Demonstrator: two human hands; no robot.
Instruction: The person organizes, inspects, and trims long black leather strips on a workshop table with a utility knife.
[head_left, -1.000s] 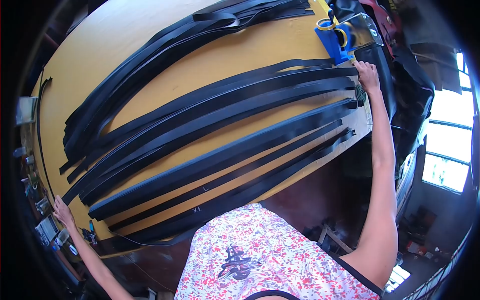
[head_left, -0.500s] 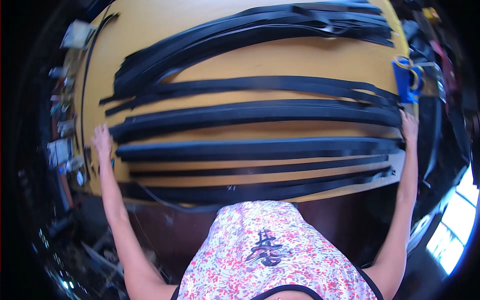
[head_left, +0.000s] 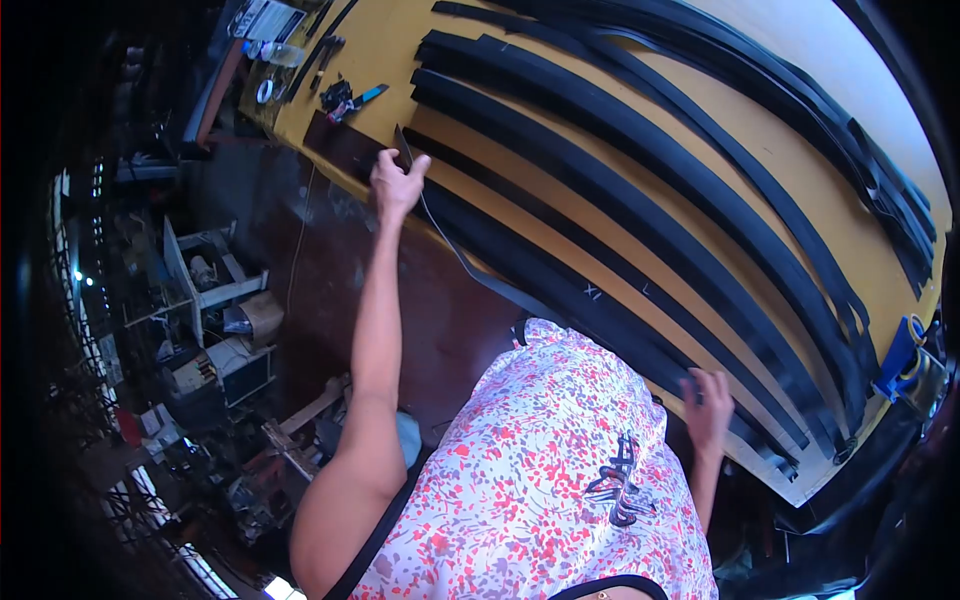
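My left hand [head_left: 398, 186] is at the table's front edge, thumb and index finger apart. Beside it, a thin dark strip [head_left: 436, 222] curves from the tabletop down past the edge toward my body. Close by is the end of a wide black strip [head_left: 500, 235], which bears a pale mark farther along. My right hand [head_left: 709, 405] hovers at the front edge near the other end of that wide strip, fingers bent but apart. A narrower black strip [head_left: 575, 230] and thicker black bundles [head_left: 620, 215] lie roughly parallel behind it.
On the yellow table [head_left: 385, 112], a blue-handled cutter [head_left: 370, 96] lies beside small dark tools. A clear bottle [head_left: 285, 54] and tape roll [head_left: 264, 91] are at the far left. A blue holder [head_left: 900, 350] stands at the right edge. A larger black pile [head_left: 740, 75] lies at the back.
My view has turned left and tilted. Both hands have left the ends of the thicker bundles and come to the front edge, closer to my body.
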